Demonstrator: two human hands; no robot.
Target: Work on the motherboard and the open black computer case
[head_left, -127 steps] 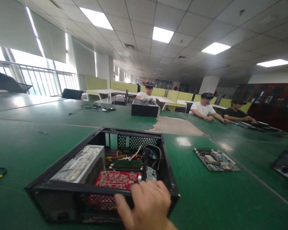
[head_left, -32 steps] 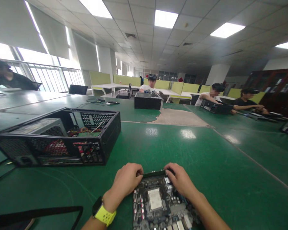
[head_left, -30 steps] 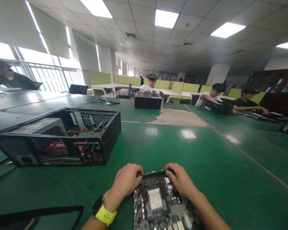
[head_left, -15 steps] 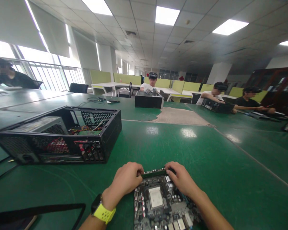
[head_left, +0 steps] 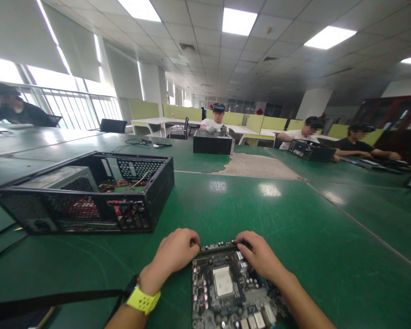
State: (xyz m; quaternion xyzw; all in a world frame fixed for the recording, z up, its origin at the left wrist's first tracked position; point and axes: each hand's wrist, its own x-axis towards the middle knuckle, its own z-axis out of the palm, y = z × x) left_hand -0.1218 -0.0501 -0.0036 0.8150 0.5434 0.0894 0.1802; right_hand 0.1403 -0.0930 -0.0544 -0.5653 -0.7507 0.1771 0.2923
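Note:
A motherboard [head_left: 239,288] lies flat on the green table in front of me, with a pale square processor [head_left: 222,281] in its socket. Along its far edge runs a narrow green strip, which looks like a RAM stick [head_left: 216,250] in a slot. My right hand [head_left: 256,253] pinches the right end of that strip, its fingertips partly hidden behind the thumb. At the far left corner of the board is my left hand [head_left: 178,251], fingers curled and thumb pressed in. What lies between those fingers is hidden. A yellow-strapped watch [head_left: 144,299] sits on the left wrist.
An open black computer case [head_left: 150,201] stands to the left, a power supply and wires inside. A black strap [head_left: 55,299] crosses the lower left. Cables [head_left: 137,142] lie farther back. Across the table, a person [head_left: 214,123] works at another case [head_left: 212,142]; others sit right and far left.
My left hand has shifted slightly left along the board's far edge, uncovering more of the strip's left end. My right hand has stayed nearly in place.

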